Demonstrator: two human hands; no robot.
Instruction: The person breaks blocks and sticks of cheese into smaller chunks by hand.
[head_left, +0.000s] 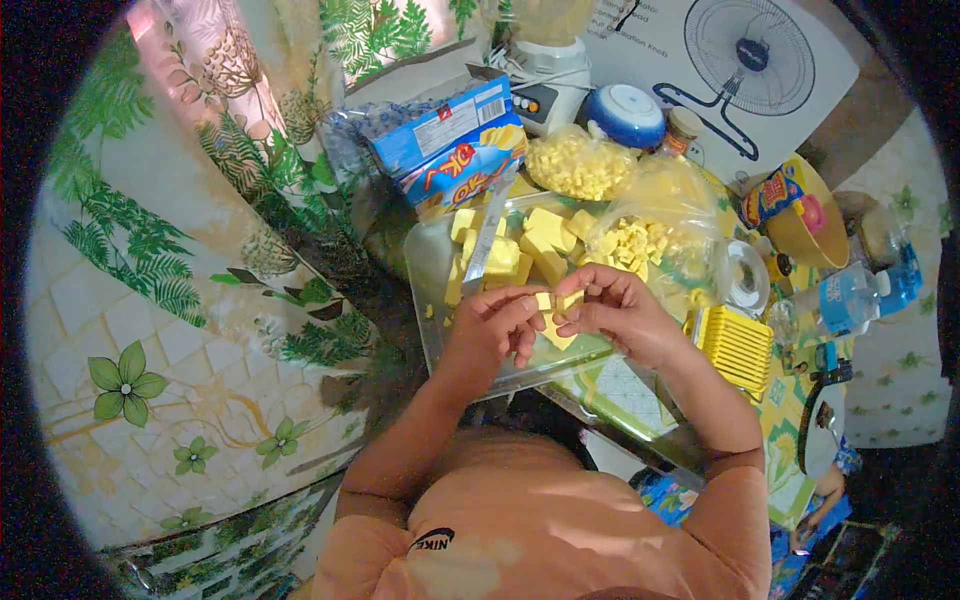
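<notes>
My left hand and my right hand meet over the front of a clear tray. Each pinches a small pale yellow piece, the left one close beside the right one. Below the fingers lies another yellow piece. Behind my hands, large yellow blocks are piled in the tray, and a long metal blade leans across them. Small yellow cubes lie by a clear plastic bag at the tray's right.
A blue box, a bag of yellow cubes, a blender and a blue bowl stand behind. To the right are a yellow slotted tool, a bottle and a yellow container. Part of another person's arm shows at lower right.
</notes>
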